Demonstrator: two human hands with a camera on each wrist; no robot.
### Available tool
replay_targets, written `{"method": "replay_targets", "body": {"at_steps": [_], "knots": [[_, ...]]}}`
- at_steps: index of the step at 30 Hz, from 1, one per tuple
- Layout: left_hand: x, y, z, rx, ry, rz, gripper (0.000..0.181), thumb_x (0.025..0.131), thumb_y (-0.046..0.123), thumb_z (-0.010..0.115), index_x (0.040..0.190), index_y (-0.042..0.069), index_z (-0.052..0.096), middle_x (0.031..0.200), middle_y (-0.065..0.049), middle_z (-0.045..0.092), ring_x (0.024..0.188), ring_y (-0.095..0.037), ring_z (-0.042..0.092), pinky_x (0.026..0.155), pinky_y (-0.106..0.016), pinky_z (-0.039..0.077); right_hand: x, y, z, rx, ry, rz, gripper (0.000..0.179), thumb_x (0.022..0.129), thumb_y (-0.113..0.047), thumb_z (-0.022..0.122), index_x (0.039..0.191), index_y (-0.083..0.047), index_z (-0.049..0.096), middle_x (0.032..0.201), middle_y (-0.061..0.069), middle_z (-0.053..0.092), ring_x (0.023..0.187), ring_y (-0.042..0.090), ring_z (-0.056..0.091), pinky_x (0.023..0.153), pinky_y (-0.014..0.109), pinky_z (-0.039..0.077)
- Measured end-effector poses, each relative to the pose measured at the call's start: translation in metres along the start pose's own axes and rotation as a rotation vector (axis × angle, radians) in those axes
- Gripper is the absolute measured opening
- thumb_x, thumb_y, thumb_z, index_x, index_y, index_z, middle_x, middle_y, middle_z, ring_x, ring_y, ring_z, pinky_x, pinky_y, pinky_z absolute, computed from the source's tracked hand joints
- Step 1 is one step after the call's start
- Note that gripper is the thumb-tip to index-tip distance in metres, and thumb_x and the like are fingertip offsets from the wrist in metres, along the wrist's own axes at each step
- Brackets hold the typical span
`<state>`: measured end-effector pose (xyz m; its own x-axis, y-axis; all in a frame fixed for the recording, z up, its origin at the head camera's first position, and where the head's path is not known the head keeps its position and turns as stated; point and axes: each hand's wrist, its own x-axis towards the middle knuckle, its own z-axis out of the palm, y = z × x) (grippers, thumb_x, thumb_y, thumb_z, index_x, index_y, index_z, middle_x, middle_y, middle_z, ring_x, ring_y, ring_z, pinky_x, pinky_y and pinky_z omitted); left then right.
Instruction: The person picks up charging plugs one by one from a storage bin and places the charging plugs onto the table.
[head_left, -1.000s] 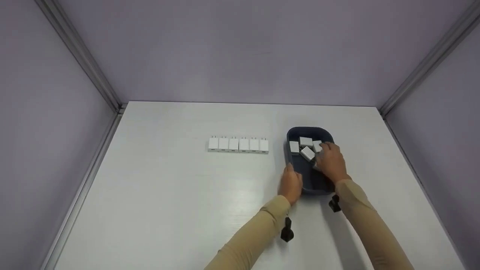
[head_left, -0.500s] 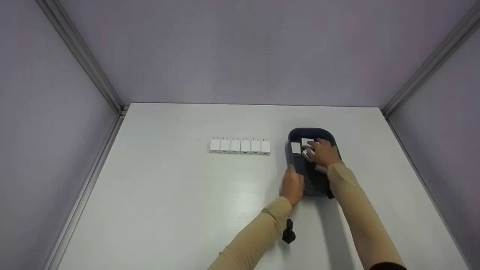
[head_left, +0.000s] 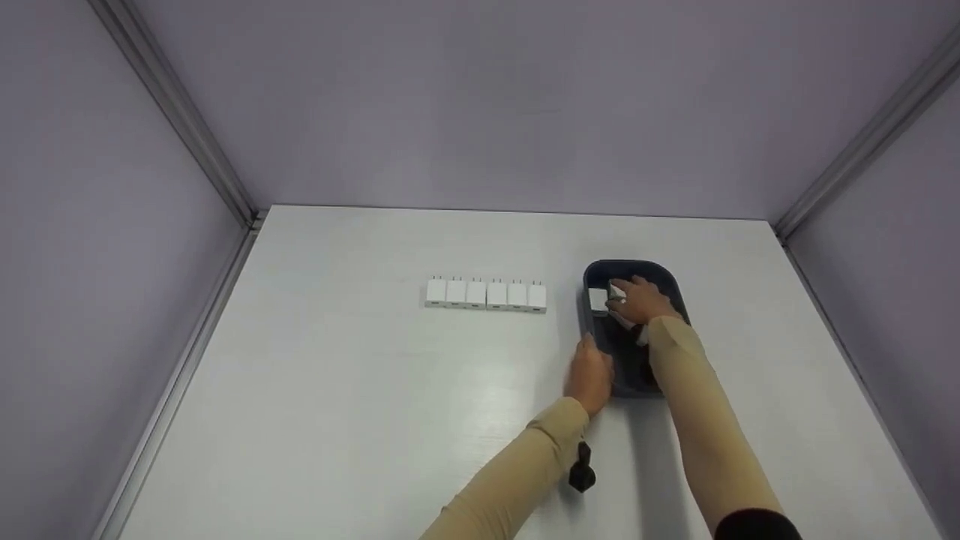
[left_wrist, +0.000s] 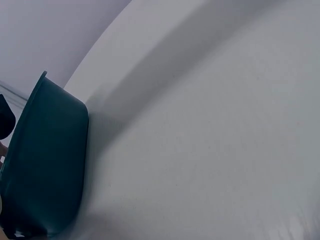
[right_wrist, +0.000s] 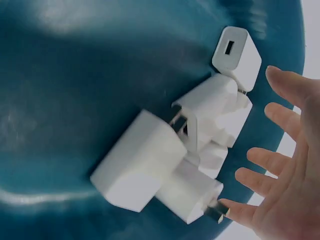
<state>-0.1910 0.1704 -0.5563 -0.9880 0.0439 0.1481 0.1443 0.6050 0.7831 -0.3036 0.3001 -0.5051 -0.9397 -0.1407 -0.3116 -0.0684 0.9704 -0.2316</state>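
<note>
My left hand grips the left side of a dark blue plastic bin near its front corner. The bin's outer wall also fills the left of the left wrist view. Over the bin, my right hand reaches in among white plug-in USB chargers. In the right wrist view this hand has its fingers spread, fingertips close beside the heap. One charger lies nearest that camera; another charger shows its USB port. The right hand hides part of the heap in the head view.
Left of the bin, several white chargers stand side by side in a straight row, prongs toward the back. A black device hangs below the left wrist. Pale walls enclose the white table at the back and sides.
My right hand has moved forward and left within the bin, over the chargers, and its fingers have spread; the chargers under it have shifted. The left hand keeps its hold on the bin.
</note>
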Motion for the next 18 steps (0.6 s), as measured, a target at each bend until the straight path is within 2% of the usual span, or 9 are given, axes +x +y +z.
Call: {"method": "replay_targets", "body": {"at_steps": [4, 10, 14, 16, 18], "knots": [[-0.001, 0.001, 0.001, 0.009, -0.007, -0.012, 0.032, 0.093, 0.003, 0.053, 0.122, -0.009, 0.051, 0.096, -0.013, 0.064, 0.085, -0.019, 0.065, 0.075, -0.028, 0.055, 0.004, -0.002, 0.006, -0.022, -0.02, 0.026, 0.059, 0.098, -0.035, 0.044, 0.15, -0.011, 0.031, 0.155, 0.034, 0.02, 0.142, 0.057, 0.018, 0.106, 0.078, 0.022], [-0.002, 0.002, 0.001, -0.031, -0.038, -0.078, 0.035, 0.094, 0.005, 0.051, 0.127, -0.007, 0.049, 0.099, -0.011, 0.063, 0.087, -0.017, 0.063, 0.08, -0.028, 0.055, 0.003, -0.002, 0.012, -0.037, -0.064, 0.068, 0.06, 0.098, -0.039, 0.041, 0.152, -0.017, 0.027, 0.156, 0.035, 0.014, 0.142, 0.06, 0.013, 0.108, 0.078, 0.016], [-0.001, 0.002, 0.002, -0.012, -0.004, -0.045, 0.031, 0.093, 0.004, 0.052, 0.123, -0.007, 0.05, 0.098, -0.013, 0.063, 0.09, -0.021, 0.066, 0.08, -0.029, 0.055, 0.005, -0.001, 0.012, -0.009, -0.096, 0.079, 0.061, 0.097, -0.041, 0.042, 0.152, -0.021, 0.027, 0.156, 0.034, 0.013, 0.141, 0.06, 0.014, 0.109, 0.077, 0.016], [-0.001, 0.002, 0.002, 0.001, 0.014, -0.026, 0.03, 0.093, 0.004, 0.052, 0.121, -0.007, 0.051, 0.098, -0.014, 0.064, 0.091, -0.023, 0.067, 0.079, -0.029, 0.055, 0.006, 0.0, 0.01, 0.016, -0.124, 0.097, 0.061, 0.097, -0.04, 0.043, 0.152, -0.023, 0.027, 0.157, 0.033, 0.01, 0.141, 0.061, 0.012, 0.109, 0.077, 0.017], [0.0, 0.002, 0.002, 0.016, 0.027, -0.019, 0.03, 0.092, 0.004, 0.053, 0.121, -0.007, 0.051, 0.098, -0.015, 0.064, 0.091, -0.024, 0.067, 0.079, -0.029, 0.056, 0.006, 0.0, 0.007, 0.069, -0.165, 0.128, 0.061, 0.095, -0.037, 0.044, 0.152, -0.026, 0.027, 0.158, 0.032, 0.005, 0.14, 0.061, 0.014, 0.106, 0.069, 0.033]]}}
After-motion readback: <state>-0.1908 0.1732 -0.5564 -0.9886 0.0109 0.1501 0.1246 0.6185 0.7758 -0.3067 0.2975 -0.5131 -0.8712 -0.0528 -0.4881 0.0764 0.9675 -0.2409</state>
